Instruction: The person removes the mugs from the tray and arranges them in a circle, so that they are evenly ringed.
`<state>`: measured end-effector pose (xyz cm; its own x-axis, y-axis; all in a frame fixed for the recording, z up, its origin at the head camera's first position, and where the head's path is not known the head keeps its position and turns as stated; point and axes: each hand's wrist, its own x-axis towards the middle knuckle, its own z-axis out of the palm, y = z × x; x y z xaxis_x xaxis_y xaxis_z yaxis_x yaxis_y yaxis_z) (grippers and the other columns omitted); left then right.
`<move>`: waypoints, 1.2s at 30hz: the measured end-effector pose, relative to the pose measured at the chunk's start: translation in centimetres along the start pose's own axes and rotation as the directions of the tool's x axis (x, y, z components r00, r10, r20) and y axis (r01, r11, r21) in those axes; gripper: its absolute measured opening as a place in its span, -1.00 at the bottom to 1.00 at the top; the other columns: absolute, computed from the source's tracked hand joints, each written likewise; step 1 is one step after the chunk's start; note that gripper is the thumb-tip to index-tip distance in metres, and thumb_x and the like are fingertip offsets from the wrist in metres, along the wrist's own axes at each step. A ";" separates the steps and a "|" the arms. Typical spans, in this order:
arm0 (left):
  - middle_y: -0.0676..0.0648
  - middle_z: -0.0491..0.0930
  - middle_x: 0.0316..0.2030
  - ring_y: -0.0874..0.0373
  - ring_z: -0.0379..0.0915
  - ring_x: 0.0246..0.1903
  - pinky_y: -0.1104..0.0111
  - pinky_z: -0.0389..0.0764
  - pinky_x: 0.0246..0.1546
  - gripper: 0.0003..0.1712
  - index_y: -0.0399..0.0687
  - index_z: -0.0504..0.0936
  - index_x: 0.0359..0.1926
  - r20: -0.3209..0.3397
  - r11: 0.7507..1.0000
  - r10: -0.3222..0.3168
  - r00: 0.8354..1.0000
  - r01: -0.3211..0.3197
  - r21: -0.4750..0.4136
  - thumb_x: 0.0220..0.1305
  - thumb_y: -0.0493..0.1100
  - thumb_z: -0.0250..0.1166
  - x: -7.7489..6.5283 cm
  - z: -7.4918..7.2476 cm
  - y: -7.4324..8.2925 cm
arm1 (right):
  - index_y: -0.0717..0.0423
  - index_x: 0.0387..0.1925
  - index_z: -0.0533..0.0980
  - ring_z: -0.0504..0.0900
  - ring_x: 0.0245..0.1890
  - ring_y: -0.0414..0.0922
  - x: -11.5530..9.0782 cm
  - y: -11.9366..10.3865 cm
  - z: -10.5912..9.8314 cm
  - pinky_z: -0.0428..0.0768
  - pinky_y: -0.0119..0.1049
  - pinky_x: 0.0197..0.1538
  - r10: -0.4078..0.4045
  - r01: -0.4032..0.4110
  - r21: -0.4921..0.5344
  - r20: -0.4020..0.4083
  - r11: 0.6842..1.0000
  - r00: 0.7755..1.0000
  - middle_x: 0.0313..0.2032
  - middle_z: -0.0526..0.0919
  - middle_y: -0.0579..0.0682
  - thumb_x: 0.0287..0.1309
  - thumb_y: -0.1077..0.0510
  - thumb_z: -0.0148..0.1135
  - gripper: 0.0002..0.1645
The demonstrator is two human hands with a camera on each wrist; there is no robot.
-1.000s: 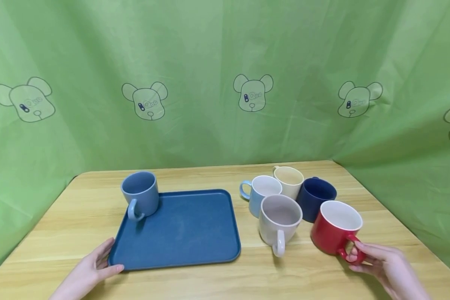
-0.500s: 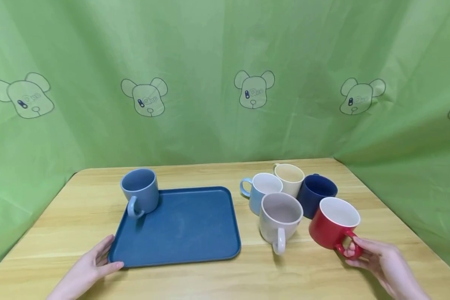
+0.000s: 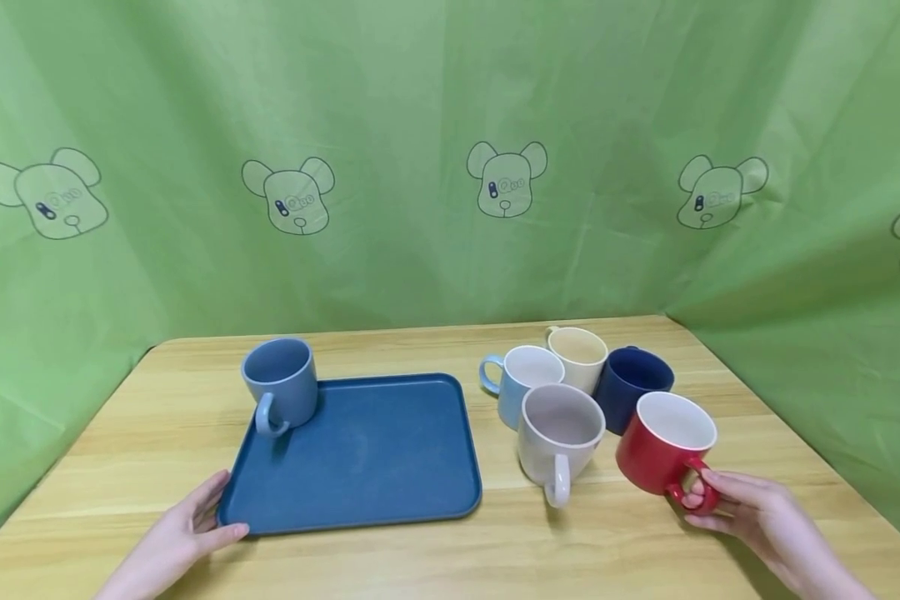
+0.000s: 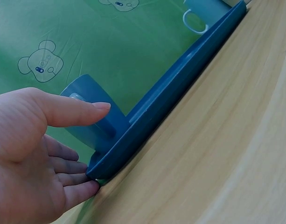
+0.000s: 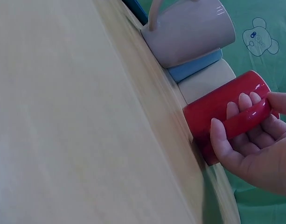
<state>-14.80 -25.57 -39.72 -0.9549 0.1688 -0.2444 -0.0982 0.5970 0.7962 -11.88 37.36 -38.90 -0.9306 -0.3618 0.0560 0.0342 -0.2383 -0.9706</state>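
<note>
My right hand (image 3: 768,517) grips the handle of a red mug (image 3: 648,454) with a white inside. In the right wrist view the fingers (image 5: 245,144) curl through that handle, the thumb near its top end, and the mug stands close to the wooden table. At the near left corner of a dark blue tray (image 3: 375,467) rests my left hand (image 3: 172,533). In the left wrist view its thumb (image 4: 80,110) extends over the corner, while the other fingers touch the tray's edge. A grey-blue mug (image 3: 285,392) stands on the tray's far left corner, handle toward me.
Left of the red mug stands a pale grey mug (image 3: 555,446), handle toward me. Behind are a light blue mug (image 3: 517,396), a cream mug (image 3: 585,371) and a navy mug (image 3: 622,400). A green curtain (image 3: 397,275) hangs behind the wooden table (image 3: 420,567).
My right hand has shifted the red mug slightly left and away from me, closer to the navy mug. The left hand stays at the tray's corner.
</note>
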 end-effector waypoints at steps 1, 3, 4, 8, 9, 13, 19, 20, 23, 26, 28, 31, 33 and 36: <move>-0.55 -0.16 0.31 -0.40 0.00 0.24 -0.01 0.30 0.17 0.04 -0.59 -0.17 0.32 0.001 1.000 -0.002 1.000 0.002 -0.001 0.22 0.00 0.25 0.0 0.0 0.0 | 0.15 -0.20 0.64 0.64 -0.20 -0.11 0.0 -0.1 0.1 0.63 -0.20 -0.10 0.011 -0.012 -0.018 -0.024 1.000 1.000 -0.26 0.69 0.01 0.42 0.33 -0.36 -0.46; -0.55 -0.16 0.31 -0.40 0.00 0.24 -0.01 0.30 0.17 0.04 -0.59 -0.17 0.32 0.000 1.000 -0.006 1.000 0.006 -0.002 0.22 0.00 0.25 0.0 0.0 0.0 | 0.12 -0.22 0.65 0.64 -0.22 -0.13 -0.1 -0.3 0.2 0.64 -0.21 -0.12 0.040 -0.044 -0.053 -0.086 0.998 0.995 -0.29 0.69 -0.02 0.42 0.31 -0.31 -0.48; -0.55 -0.16 0.31 -0.40 -0.01 0.25 -0.01 0.30 0.17 0.04 -0.59 -0.17 0.32 0.001 1.000 -0.008 1.000 0.008 -0.003 0.22 0.00 0.25 0.0 0.0 0.0 | 0.09 -0.23 0.66 0.64 -0.23 -0.14 -0.1 -0.4 0.2 0.64 -0.22 -0.14 0.056 -0.067 -0.080 -0.125 0.995 0.991 -0.29 0.69 -0.05 0.42 0.29 -0.28 -0.50; -0.55 -0.16 0.31 -0.40 -0.01 0.24 -0.02 0.30 0.17 0.04 -0.59 -0.17 0.32 0.001 1.000 -0.010 1.000 0.010 -0.002 0.22 0.00 0.25 0.0 0.0 -0.1 | 0.06 -0.27 0.64 0.65 -0.26 -0.17 -0.1 -0.8 0.5 0.65 -0.30 -0.18 0.099 -0.165 -0.222 -0.283 0.961 0.954 -0.31 0.68 -0.10 0.40 0.22 -0.16 -0.61; -0.55 -0.16 0.31 -0.40 -0.01 0.24 -0.02 0.29 0.17 0.04 -0.60 -0.17 0.32 0.001 1.000 -0.009 1.000 0.009 -0.002 0.22 0.00 0.25 0.0 0.0 -0.1 | 0.02 -0.27 0.64 0.65 -0.27 -0.18 -0.1 -0.9 0.6 0.65 -0.33 -0.20 0.092 -0.185 -0.274 -0.319 0.944 0.943 -0.31 0.68 -0.12 0.40 0.21 -0.15 -0.62; -0.55 -0.15 0.31 -0.40 0.00 0.24 -0.02 0.30 0.17 0.04 -0.60 -0.16 0.32 -0.004 1.000 -0.002 1.000 0.002 0.002 0.21 0.00 0.26 -0.1 0.1 -0.2 | -0.06 -0.31 0.59 0.65 -0.33 -0.24 -0.4 -1.7 1.1 0.62 -0.44 -0.27 0.000 -0.227 -0.476 -0.430 0.849 0.903 -0.36 0.67 -0.20 0.36 0.20 -0.06 -0.72; -0.55 -0.15 0.31 -0.40 0.00 0.25 -0.02 0.29 0.17 0.03 -0.59 -0.16 0.32 -0.005 1.000 0.004 1.000 -0.004 -0.017 0.21 -0.01 0.26 0.0 0.2 -0.2 | -0.19 -0.32 0.57 0.61 -0.37 -0.35 -0.2 -4.3 1.7 0.56 -0.54 -0.33 -0.148 -0.211 -0.662 -0.443 0.719 0.884 -0.38 0.63 -0.36 0.32 0.21 0.02 -0.75; -0.55 -0.15 0.31 -0.39 0.00 0.25 -0.02 0.29 0.17 0.03 -0.59 -0.16 0.32 -0.004 1.000 0.007 1.000 -0.007 -0.022 0.21 -0.01 0.26 0.0 0.2 -0.2 | -0.18 -0.30 0.57 0.61 -0.37 -0.35 0.0 -4.8 1.8 0.54 -0.56 -0.33 -0.164 -0.202 -0.685 -0.430 0.700 0.887 -0.37 0.63 -0.37 0.32 0.21 0.03 -0.76; -0.54 -0.16 0.31 -0.39 -0.02 0.25 -0.02 0.28 0.18 0.03 -0.59 -0.17 0.32 -0.002 0.999 0.014 1.000 -0.014 -0.040 0.21 -0.02 0.26 0.0 0.2 -0.1 | -0.11 -0.22 0.57 0.63 -0.36 -0.33 0.9 -6.3 2.4 0.48 -0.59 -0.34 -0.184 -0.199 -0.735 -0.405 0.648 0.896 -0.35 0.64 -0.36 0.31 0.16 0.05 -0.83; -0.54 -0.16 0.31 -0.39 -0.01 0.25 -0.02 0.28 0.18 0.03 -0.58 -0.17 0.33 -0.004 0.999 0.014 1.000 -0.015 -0.044 0.21 -0.02 0.26 -0.1 0.2 -0.1 | 0.06 -0.10 0.55 0.65 -0.35 -0.27 2.1 -7.8 3.6 0.44 -0.54 -0.33 -0.186 -0.200 -0.784 -0.372 0.587 0.910 -0.31 0.66 -0.29 0.31 0.08 0.06 -0.76; -0.54 -0.16 0.31 -0.39 -0.01 0.25 -0.02 0.29 0.18 0.03 -0.58 -0.17 0.33 -0.006 0.999 0.013 1.000 -0.013 -0.043 0.21 -0.02 0.26 -0.1 0.2 -0.1 | 0.14 -0.05 0.52 0.65 -0.33 -0.23 3.1 -8.7 4.7 0.47 -0.51 -0.31 -0.184 -0.192 -0.806 -0.348 0.560 0.919 -0.29 0.67 -0.24 0.31 0.02 0.04 -0.67; -0.54 -0.16 0.32 -0.39 0.00 0.25 -0.02 0.29 0.17 0.03 -0.57 -0.17 0.33 -0.007 0.999 0.010 1.000 -0.010 -0.046 0.21 -0.01 0.26 -0.1 0.2 -0.1 | 0.16 -0.02 0.51 0.65 -0.32 -0.19 4.6 -9.6 6.3 0.50 -0.55 -0.27 -0.202 -0.132 -0.823 -0.286 0.553 0.937 -0.27 0.67 -0.24 0.32 0.02 0.03 -0.64; -0.54 -0.16 0.31 -0.39 0.00 0.25 -0.02 0.29 0.17 0.03 -0.57 -0.17 0.33 -0.008 0.999 0.012 1.000 -0.012 -0.049 0.21 -0.02 0.26 -0.1 0.3 -0.1 | 0.18 -0.02 0.51 0.65 -0.32 -0.19 5.8 -10.1 7.5 0.54 -0.54 -0.24 -0.218 -0.064 -0.811 -0.231 0.582 0.948 -0.27 0.67 -0.23 0.34 0.07 0.01 -0.67; -0.55 -0.15 0.31 -0.39 0.01 0.25 -0.02 0.29 0.17 0.03 -0.57 -0.16 0.33 -0.012 0.998 0.015 1.000 -0.016 -0.054 0.20 -0.02 0.26 -0.2 0.3 0.0 | 0.21 -0.04 0.52 0.65 -0.31 -0.20 7.6 -10.7 9.2 0.59 -0.50 -0.22 -0.236 0.031 -0.779 -0.152 0.626 0.960 -0.27 0.66 -0.19 0.35 0.12 -0.01 -0.69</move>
<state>-14.53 -25.41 -39.86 -0.9596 0.1680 -0.2255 -0.0981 0.5514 0.8284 -16.00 28.87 -25.92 -0.9567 -0.1544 0.2469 -0.2910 0.5418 -0.7885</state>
